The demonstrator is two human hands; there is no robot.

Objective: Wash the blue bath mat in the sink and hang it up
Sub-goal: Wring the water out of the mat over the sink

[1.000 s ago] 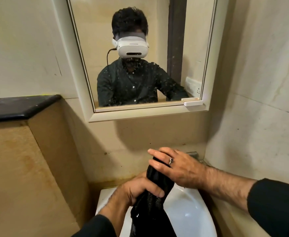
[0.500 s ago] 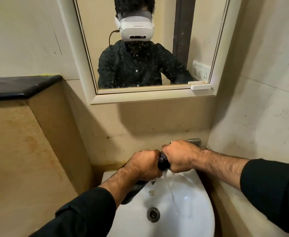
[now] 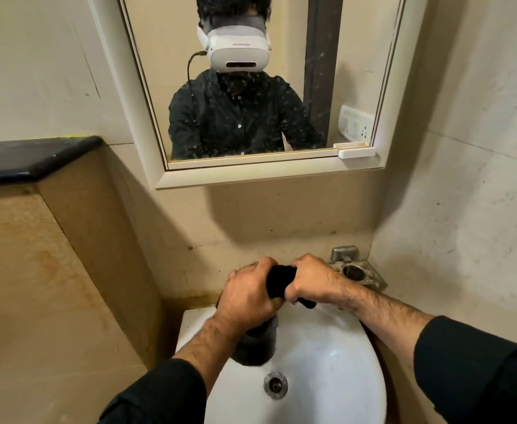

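Note:
The bath mat (image 3: 278, 281) looks dark, almost black, and is rolled into a tight rope over the white sink (image 3: 327, 371). My left hand (image 3: 248, 296) grips one part of the roll and my right hand (image 3: 310, 283) grips it just to the right, fists nearly touching. A thicker end of the mat (image 3: 255, 347) hangs down below my left wrist into the basin. The drain (image 3: 276, 384) sits in the basin's middle.
A metal soap holder (image 3: 358, 270) is fixed to the wall at the sink's back right. A framed mirror (image 3: 251, 87) hangs above. A dark stone ledge (image 3: 30, 157) tops the tiled block on the left. A tiled wall closes in on the right.
A second ago the mat hung upright between my hands, right hand flat on it. Both fists have since closed on it, twisting it level over the basin. The view has tilted down.

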